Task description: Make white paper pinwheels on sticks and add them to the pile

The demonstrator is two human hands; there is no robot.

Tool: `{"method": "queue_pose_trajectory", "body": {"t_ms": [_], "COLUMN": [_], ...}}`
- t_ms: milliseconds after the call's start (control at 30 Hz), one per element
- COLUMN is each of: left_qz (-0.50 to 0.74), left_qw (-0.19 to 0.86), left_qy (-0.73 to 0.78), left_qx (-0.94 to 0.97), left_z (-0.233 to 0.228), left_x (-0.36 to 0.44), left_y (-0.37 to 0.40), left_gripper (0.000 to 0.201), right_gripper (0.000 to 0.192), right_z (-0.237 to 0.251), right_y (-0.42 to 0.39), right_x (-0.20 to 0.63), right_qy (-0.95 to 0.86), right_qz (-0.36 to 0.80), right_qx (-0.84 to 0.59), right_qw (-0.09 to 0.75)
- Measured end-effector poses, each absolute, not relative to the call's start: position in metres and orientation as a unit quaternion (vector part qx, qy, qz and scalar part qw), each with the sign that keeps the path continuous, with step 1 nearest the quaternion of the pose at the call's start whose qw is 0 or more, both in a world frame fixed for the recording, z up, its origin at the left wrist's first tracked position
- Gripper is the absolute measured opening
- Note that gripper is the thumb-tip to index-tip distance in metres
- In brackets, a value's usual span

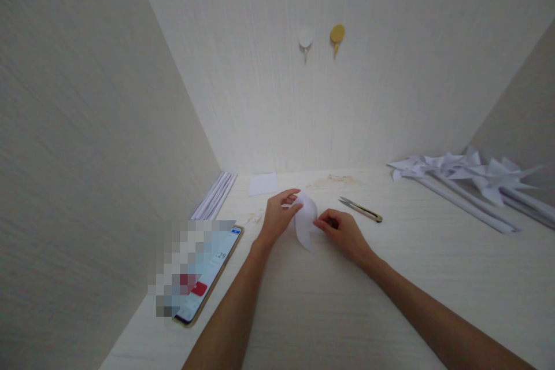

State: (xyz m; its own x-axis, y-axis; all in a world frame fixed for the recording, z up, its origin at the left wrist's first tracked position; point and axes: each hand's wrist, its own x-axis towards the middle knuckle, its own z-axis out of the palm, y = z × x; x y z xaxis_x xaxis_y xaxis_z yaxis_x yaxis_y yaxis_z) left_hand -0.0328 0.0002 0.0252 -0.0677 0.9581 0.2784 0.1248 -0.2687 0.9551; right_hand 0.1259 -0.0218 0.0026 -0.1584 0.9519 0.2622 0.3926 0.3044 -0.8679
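Pinching a curled white paper sheet — left hand grip closed on one edge, right hand grip closed on the other, thread snips nearby

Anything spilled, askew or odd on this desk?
Mostly tidy. Small brownish scraps lie scattered near the back wall, with a few more beside the left hand. The snips lie loose. Both hands, the right hand too, pinch a curled white paper.
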Motion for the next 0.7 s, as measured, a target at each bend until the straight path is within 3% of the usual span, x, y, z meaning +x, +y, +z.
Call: {"method": "queue_pose_trajectory", "body": {"t_ms": [133,700], "left_qz": [0.553,0.393], "left_qw": [0.333,0.321], "left_qy": [0.447,0.385], "left_qx": [0.62,0.771], "left_z": [0.028,0.055], "left_x": [-0.036,-0.041], "left_y": [0.0,-0.007], "left_gripper": [0.004,0.008], "right_gripper": [0.019,0.023], "right_z": [0.003,0.006], "right_y": [-0.021,-0.021], "right_x": [0.126,0.128], "right_qy": [-0.676,-0.65], "right_qz": [0.339,0.397], "right_qx": [-0.498,-0.449], "right_qw": [0.425,0.466]}}
